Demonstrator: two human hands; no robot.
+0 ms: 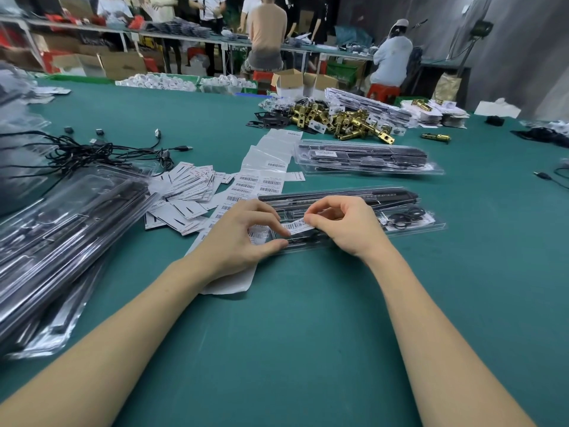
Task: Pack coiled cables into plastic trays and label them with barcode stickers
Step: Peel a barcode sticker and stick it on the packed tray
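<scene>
A long clear plastic tray with black parts and a coiled cable at its right end lies across the green table in front of me. A white barcode sticker stretches over the tray's left part. My left hand pinches the sticker's left end, thumb against the tray's near edge. My right hand pinches its right end between thumb and forefinger. The sticker backing sheet with more barcode labels runs from under my left hand toward the far side.
A tall stack of packed trays sits at the left, with loose black cables behind it and white cards beside it. Another tray stack lies further back. Brass lock parts are piled beyond. People work at far benches.
</scene>
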